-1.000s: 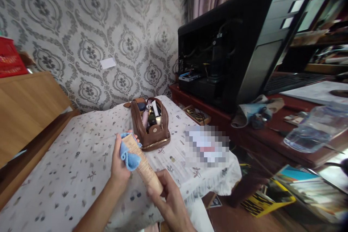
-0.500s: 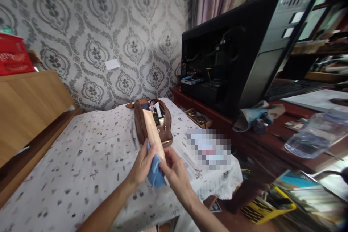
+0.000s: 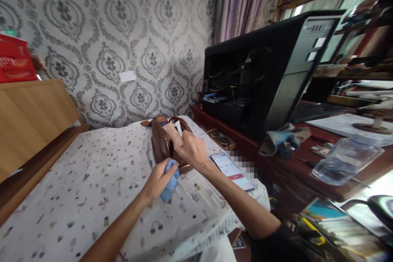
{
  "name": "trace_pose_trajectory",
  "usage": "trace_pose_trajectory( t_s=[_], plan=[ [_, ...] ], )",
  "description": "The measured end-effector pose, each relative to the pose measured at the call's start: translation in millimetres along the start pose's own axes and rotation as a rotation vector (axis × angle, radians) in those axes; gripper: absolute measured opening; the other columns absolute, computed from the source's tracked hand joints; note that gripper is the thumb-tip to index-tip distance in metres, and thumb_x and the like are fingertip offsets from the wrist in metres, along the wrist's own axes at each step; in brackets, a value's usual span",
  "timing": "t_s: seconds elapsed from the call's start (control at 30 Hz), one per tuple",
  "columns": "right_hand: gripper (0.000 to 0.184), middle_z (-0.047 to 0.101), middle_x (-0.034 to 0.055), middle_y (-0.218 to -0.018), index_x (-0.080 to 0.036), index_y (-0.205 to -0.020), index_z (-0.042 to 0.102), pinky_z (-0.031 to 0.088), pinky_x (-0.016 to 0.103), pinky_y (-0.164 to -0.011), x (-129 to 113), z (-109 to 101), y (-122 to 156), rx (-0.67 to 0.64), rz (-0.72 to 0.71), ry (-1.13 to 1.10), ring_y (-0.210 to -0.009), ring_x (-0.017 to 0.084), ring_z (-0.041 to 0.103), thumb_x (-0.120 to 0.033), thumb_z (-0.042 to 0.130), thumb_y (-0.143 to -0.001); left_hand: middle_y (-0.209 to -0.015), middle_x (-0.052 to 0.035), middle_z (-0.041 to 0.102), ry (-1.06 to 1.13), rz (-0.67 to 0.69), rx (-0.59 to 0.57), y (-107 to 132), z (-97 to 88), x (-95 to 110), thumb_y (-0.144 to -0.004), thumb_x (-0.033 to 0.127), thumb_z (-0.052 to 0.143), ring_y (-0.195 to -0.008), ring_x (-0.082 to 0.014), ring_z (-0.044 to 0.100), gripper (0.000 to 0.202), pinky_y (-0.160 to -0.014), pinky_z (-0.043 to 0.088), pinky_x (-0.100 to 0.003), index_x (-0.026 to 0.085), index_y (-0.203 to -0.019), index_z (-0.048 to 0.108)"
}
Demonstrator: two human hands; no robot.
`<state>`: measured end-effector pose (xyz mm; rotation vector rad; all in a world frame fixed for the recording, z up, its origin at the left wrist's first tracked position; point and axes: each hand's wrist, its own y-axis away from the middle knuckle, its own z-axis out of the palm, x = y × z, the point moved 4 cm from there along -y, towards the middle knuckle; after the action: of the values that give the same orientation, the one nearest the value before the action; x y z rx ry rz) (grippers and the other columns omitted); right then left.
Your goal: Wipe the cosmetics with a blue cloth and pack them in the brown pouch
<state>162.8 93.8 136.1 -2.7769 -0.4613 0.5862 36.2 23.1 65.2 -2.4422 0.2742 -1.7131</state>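
Note:
A crumpled blue cloth (image 3: 169, 186) is bunched in my left hand (image 3: 158, 180), which is closed just in front of the bag. My right hand (image 3: 193, 150) reaches over the open brown bag (image 3: 159, 143), gripping the near end of a flat, light wooden strip (image 3: 172, 134). The strip's far end lies over the bag's opening; whether it touches what is inside, I cannot tell. A white tube (image 3: 178, 126) shows in the opening. My right hand hides much of the bag's right side and contents.
A phone (image 3: 231, 170) with a lit screen lies right of the bag on the patterned cloth (image 3: 101, 180). A black computer case (image 3: 260, 77) stands on the red-brown desk, near a clear plastic container (image 3: 344, 161). A wooden headboard-like panel (image 3: 33, 114) rises on the left.
My hands have moved apart. The right has carried the wooden strip forward over the bag; the left keeps the blue cloth, slightly lower left.

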Motion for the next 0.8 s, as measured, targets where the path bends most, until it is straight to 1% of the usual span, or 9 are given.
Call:
trace_pose_trajectory(
  t_s=[0.1, 0.27, 0.4, 0.47, 0.53, 0.63, 0.73, 0.8],
  plan=[
    [0.029, 0.072, 0.0154, -0.111, -0.015, -0.112, 0.062, 0.047, 0.033, -0.075, -10, 4, -11, -0.008, -0.036, 0.063, -0.097, 0.03, 0.071, -0.032, 0.053, -0.09, -0.079, -0.0017, 0.059, -0.035, -0.01, 0.009, 6, -7.7, -8, -0.092, 0.06, 0.053, -0.075, -0.0162, 0.053, 0.044, -0.072, 0.044, -0.027, 0.018, -0.091, 0.065],
    [0.032, 0.072, 0.0166, -0.113, -0.014, -0.115, 0.062, 0.05, 0.035, -0.08, -20, 16, -25, -0.015, -0.058, 0.105, -0.098, 0.031, 0.072, -0.031, 0.054, -0.09, -0.075, 0.0003, 0.056, -0.044, -0.048, -0.01, 13, -18.0, -28, -0.093, 0.062, 0.051, -0.071, -0.0148, 0.054, 0.045, -0.069, 0.045, -0.025, 0.019, -0.095, 0.065],
    [0.035, 0.072, 0.0167, -0.116, -0.013, -0.117, 0.062, 0.051, 0.036, -0.081, -22, 23, -28, -0.027, -0.073, 0.116, -0.1, 0.031, 0.072, -0.035, 0.052, -0.092, -0.073, 0.0012, 0.052, -0.034, -0.072, -0.029, 17, -22.2, -42, -0.093, 0.063, 0.05, -0.067, -0.0141, 0.053, 0.045, -0.065, 0.045, -0.026, 0.019, -0.097, 0.063],
    [0.035, 0.072, 0.0167, -0.116, -0.014, -0.118, 0.062, 0.051, 0.036, -0.082, -21, 24, -26, -0.031, -0.084, 0.124, -0.101, 0.03, 0.071, -0.036, 0.049, -0.094, -0.073, 0.0008, 0.053, -0.032, -0.072, -0.039, 19, -22.9, -47, -0.092, 0.063, 0.052, -0.069, -0.0146, 0.053, 0.045, -0.066, 0.044, -0.026, 0.02, -0.095, 0.063],
    [0.034, 0.073, 0.0165, -0.114, -0.014, -0.116, 0.064, 0.051, 0.036, -0.083, -21, 24, -25, -0.039, -0.098, 0.131, -0.102, 0.03, 0.071, -0.036, 0.047, -0.096, -0.075, 0.0001, 0.054, -0.03, -0.07, -0.046, 20, -22.8, -52, -0.091, 0.065, 0.053, -0.071, -0.0152, 0.052, 0.046, -0.068, 0.044, -0.027, 0.02, -0.092, 0.064],
    [0.033, 0.074, 0.0163, -0.11, -0.014, -0.108, 0.069, 0.051, 0.035, -0.082, -20, 22, -25, -0.062, -0.119, 0.135, -0.102, 0.029, 0.071, -0.036, 0.047, -0.096, -0.076, -0.0008, 0.055, -0.024, -0.073, -0.052, 21, -22.2, -60, -0.09, 0.066, 0.054, -0.074, -0.0159, 0.053, 0.047, -0.07, 0.043, -0.027, 0.02, -0.088, 0.064],
    [0.033, 0.074, 0.016, -0.107, -0.014, -0.102, 0.072, 0.051, 0.035, -0.08, -20, 19, -27, -0.085, -0.128, 0.13, -0.099, 0.03, 0.072, -0.035, 0.048, -0.094, -0.078, -0.0016, 0.056, -0.013, -0.079, -0.06, 22, -21.6, -67, -0.09, 0.066, 0.053, -0.075, -0.0161, 0.053, 0.048, -0.072, 0.043, -0.027, 0.019, -0.089, 0.063],
    [0.032, 0.073, 0.0161, -0.109, -0.014, -0.101, 0.073, 0.051, 0.035, -0.078, -20, 18, -28, -0.089, -0.125, 0.124, -0.098, 0.03, 0.072, -0.034, 0.049, -0.093, -0.079, -0.0024, 0.057, -0.003, -0.086, -0.065, 23, -21.5, -71, -0.09, 0.067, 0.053, -0.076, -0.0165, 0.054, 0.049, -0.072, 0.044, -0.027, 0.019, -0.089, 0.063]
  ],
)
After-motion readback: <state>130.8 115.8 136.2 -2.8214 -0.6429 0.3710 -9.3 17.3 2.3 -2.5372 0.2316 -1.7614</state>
